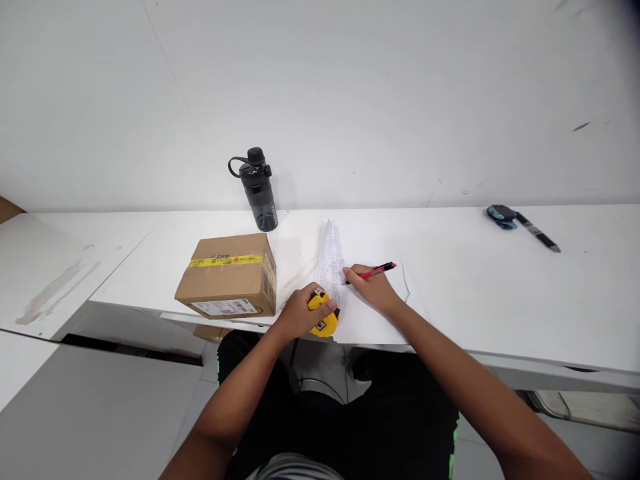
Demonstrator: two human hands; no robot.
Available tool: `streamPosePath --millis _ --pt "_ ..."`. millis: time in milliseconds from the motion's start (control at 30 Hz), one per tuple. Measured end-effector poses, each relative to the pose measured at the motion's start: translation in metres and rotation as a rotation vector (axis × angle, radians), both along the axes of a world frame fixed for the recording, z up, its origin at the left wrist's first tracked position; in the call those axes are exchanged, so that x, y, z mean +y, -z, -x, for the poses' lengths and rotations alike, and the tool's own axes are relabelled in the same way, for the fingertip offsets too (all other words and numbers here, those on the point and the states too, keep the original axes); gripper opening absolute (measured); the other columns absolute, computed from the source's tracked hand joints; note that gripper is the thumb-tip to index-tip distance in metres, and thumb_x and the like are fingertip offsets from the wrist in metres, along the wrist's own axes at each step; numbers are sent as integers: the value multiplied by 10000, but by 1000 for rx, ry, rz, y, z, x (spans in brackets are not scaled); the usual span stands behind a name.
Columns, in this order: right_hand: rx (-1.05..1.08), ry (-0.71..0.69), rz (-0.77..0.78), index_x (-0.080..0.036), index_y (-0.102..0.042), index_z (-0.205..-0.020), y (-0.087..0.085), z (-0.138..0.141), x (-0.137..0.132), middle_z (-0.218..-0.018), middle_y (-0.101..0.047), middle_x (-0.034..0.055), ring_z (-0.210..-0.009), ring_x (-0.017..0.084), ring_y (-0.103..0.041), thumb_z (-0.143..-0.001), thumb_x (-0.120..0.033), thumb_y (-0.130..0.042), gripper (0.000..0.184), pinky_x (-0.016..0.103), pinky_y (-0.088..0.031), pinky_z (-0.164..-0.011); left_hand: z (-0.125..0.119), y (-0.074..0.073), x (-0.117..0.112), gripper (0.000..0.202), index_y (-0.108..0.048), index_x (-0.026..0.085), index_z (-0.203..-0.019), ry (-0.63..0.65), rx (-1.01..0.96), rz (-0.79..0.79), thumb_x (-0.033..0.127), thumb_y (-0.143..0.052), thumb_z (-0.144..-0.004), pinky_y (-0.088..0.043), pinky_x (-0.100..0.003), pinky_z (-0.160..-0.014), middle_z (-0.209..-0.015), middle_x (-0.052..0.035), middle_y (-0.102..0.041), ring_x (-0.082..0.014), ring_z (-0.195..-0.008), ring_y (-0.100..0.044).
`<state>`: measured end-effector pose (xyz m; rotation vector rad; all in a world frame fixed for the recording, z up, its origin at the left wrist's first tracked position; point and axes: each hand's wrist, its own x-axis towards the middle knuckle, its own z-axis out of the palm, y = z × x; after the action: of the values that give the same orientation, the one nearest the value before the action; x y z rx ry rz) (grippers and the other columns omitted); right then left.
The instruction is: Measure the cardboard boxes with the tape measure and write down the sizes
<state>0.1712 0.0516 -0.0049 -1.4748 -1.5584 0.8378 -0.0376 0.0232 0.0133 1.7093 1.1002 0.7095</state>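
My left hand grips a yellow tape measure at the near edge of the white table. My right hand holds a red pen with its tip down on a white sheet of paper. A folded, printed paper stands up just beyond the two hands. A taped cardboard box with a yellow strip and a white label sits to the left of my left hand.
A dark water bottle stands at the back by the wall, behind the box. A blue and black device with a strap lies at the far right. A lower white surface adjoins at the left, with a gap beneath.
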Motion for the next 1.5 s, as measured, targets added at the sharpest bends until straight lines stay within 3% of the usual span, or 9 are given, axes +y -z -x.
streamPosePath --millis 267,533,1500 --pt "3 28 -27 -220 -524 -591 4 0 1 -605 -582 16 -657 187 -548 -857 -565 -484 438 309 -400 -626 1 0 0 393 -535 203 -923 4 -8 12 570 -616 -809 -467 -234 -640 -784 3 -613 -135 -713 -597" --pt "8 58 -37 -211 -541 -584 5 -1 3 -573 -566 9 -631 178 -532 -844 -562 -505 439 303 -395 -612 -1 3 -2 446 -463 226 -1050 -23 -82 61 569 -618 -811 -450 -227 -596 -732 37 -556 -107 -621 -552" --pt "-14 90 -61 -219 -497 -557 5 -2 -1 -536 -507 -9 -602 163 -491 -833 -544 -490 427 296 -386 -599 1 0 -4 406 -555 208 -928 -22 26 -14 591 -603 -802 -482 -246 -639 -778 -2 -636 -147 -704 -608"
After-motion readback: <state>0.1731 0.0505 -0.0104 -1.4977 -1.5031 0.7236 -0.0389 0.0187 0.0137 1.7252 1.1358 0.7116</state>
